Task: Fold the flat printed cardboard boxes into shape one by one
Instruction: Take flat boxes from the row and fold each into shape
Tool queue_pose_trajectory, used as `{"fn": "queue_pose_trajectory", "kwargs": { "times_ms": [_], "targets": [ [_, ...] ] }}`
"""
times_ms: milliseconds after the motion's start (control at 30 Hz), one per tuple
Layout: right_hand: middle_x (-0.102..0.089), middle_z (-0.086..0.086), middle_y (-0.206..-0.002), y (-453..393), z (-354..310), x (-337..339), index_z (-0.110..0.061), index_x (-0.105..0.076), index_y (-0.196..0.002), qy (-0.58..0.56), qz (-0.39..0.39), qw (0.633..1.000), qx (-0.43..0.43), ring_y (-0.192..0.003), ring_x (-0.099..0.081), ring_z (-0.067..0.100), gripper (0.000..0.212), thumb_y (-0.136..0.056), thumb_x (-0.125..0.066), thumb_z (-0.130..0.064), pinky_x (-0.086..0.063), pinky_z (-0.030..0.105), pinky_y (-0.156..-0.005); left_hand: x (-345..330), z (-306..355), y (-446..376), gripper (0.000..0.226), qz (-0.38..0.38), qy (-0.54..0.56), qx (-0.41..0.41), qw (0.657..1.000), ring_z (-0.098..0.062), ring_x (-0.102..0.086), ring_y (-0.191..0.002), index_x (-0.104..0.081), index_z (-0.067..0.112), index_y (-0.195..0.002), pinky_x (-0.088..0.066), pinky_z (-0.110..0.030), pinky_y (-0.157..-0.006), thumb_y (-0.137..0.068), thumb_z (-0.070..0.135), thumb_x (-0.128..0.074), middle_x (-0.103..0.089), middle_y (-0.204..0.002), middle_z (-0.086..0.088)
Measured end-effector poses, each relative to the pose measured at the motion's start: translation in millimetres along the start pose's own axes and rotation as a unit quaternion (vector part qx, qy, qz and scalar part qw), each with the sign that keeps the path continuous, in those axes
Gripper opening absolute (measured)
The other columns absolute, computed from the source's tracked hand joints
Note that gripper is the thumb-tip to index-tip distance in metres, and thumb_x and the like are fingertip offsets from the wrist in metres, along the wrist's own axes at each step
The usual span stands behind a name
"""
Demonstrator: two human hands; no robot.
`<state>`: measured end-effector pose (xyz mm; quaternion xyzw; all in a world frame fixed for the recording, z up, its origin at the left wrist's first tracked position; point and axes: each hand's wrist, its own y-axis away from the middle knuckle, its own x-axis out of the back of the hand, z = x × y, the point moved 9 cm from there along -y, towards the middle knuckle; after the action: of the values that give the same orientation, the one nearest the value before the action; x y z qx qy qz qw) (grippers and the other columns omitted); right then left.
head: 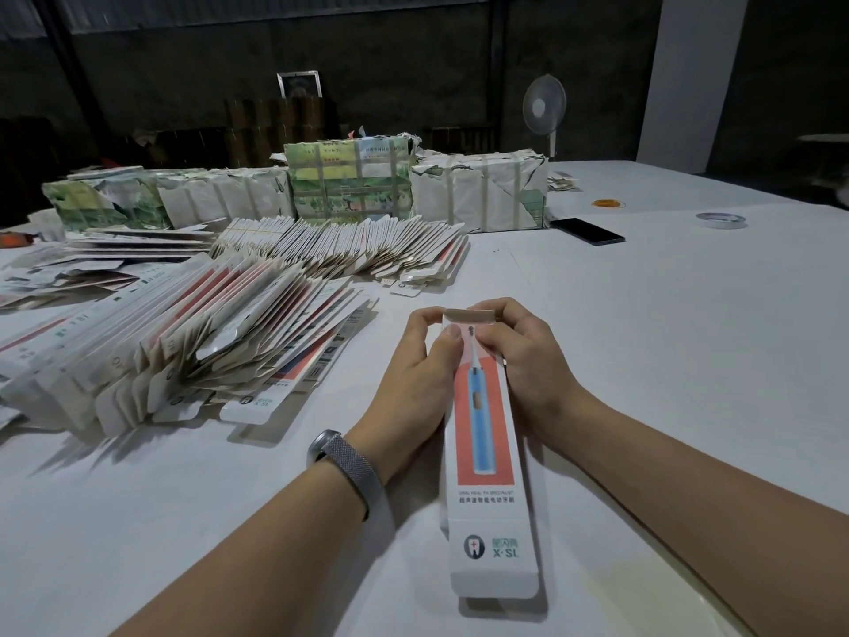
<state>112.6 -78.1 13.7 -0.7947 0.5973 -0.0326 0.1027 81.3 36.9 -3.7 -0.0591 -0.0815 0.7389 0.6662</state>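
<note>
One long box [487, 457] with a blue toothbrush printed on it is held over the white surface [666, 342], between two hands. The left hand [420, 365] grips its far end from the left, thumb on the printed face; the right hand [519, 351] pinches the same end from the right, at the small top flap. Two fanned rows of flat boxes [193, 342] lie to the left. Behind them stand several wrapped bundles [349, 181], too overlapped to count. One phone [588, 231], one tape roll [720, 219] and one fan [544, 105] sit farther right.
</note>
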Motion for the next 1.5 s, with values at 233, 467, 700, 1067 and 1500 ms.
{"fn": "queue_pose_trajectory", "kwargs": {
  "times_ms": [233, 467, 700, 1067, 1500],
  "targets": [
    [-0.061, 0.006, -0.07, -3, 3, 8, -0.009, -0.054, -0.083, -0.035, 0.033, 0.999, -0.023, -0.06, -0.062, 0.019, 0.017, -0.099, -0.056, -0.015, -0.054, 0.027, -0.058, -3, 2, -3, 0.014, 0.01, -0.065, 0.004, 0.998, -0.032, -0.073, -0.09, -0.05, 0.031, -0.117, -0.057, -0.058, -0.089, -0.107, 0.037, -0.044, -0.074, -0.1, -0.012],
    [-0.059, 0.008, -0.069, -4, 6, 13, -0.008, -0.054, -0.079, 0.029, 0.053, 0.998, -0.029, -0.063, -0.062, 0.024, 0.018, -0.095, -0.061, -0.011, -0.055, 0.032, -0.064, -7, 5, 1, 0.006, -0.021, -0.085, -0.001, 0.996, -0.027, -0.074, -0.079, -0.049, 0.033, -0.109, -0.06, -0.052, -0.086, -0.107, 0.036, -0.044, -0.074, -0.089, -0.009],
    [-0.066, 0.001, -0.068, -7, 7, 10, -0.014, -0.061, -0.082, 0.071, 0.036, 0.997, -0.021, -0.061, -0.068, 0.019, 0.015, -0.096, -0.062, -0.02, -0.06, 0.035, -0.07, -6, 7, 1, 0.006, -0.02, -0.067, -0.006, 0.998, -0.021, -0.074, -0.073, -0.05, 0.032, -0.108, -0.062, -0.04, -0.076, -0.106, 0.037, -0.046, -0.074, -0.086, -0.005],
    [-0.066, 0.0, -0.063, -6, 4, 11, -0.014, -0.059, -0.076, 0.073, 0.024, 0.997, -0.027, -0.056, -0.068, 0.018, 0.018, -0.094, -0.062, -0.015, -0.059, 0.027, -0.061, -13, 7, 5, 0.009, -0.055, -0.035, 0.012, 0.998, -0.016, -0.075, -0.067, -0.049, 0.031, -0.108, -0.057, -0.023, -0.06, -0.103, 0.038, -0.052, -0.076, -0.074, 0.004],
    [-0.062, 0.001, -0.065, -3, 3, 12, -0.015, -0.062, -0.075, 0.029, 0.037, 0.998, -0.035, -0.059, -0.061, 0.019, 0.024, -0.096, -0.052, -0.008, -0.056, 0.029, -0.061, -17, 6, 6, 0.011, -0.078, -0.084, 0.016, 0.993, -0.018, -0.076, -0.071, -0.045, 0.04, -0.114, -0.059, -0.024, -0.062, -0.104, 0.041, -0.05, -0.078, -0.083, 0.001]
  ]
}}
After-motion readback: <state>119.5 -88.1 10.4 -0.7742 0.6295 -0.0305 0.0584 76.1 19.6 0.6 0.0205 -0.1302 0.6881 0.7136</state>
